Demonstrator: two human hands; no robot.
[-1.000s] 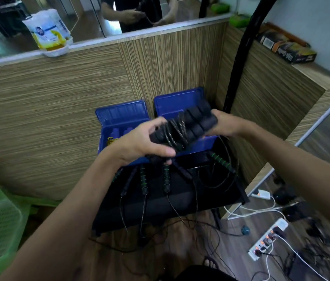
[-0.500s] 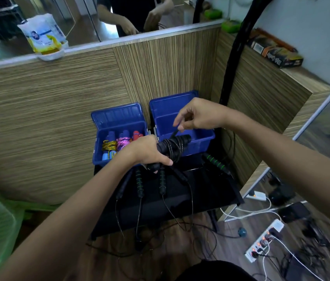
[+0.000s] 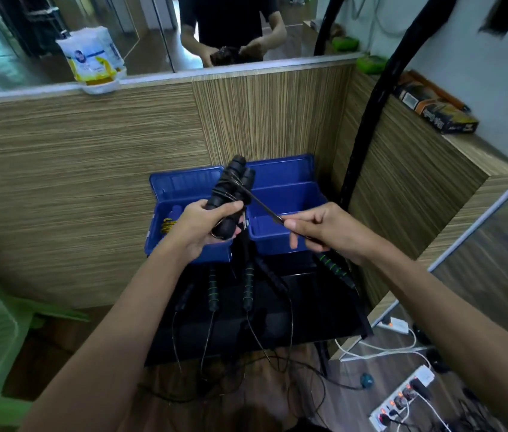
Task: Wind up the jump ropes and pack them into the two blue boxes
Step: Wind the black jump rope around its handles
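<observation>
The handles [image 3: 230,201], level half a second ago, now stand nearly upright over the boxes' seam, cord wound round them. We grip them in our left hand [image 3: 202,227]; our right hand [image 3: 321,230], now at four o'clock of them, pinches the cord [image 3: 262,204] taut. Left box [image 3: 184,194] holds coloured ropes; right box [image 3: 287,207] is behind the cord.

My left hand [image 3: 198,227] is raised with fingers curled in a firm grip, forearm angling up from lower left; my right hand [image 3: 324,230] pinches between thumb and forefinger, the remaining fingers seemingly curled loosely, forearm reaching in from the right
</observation>
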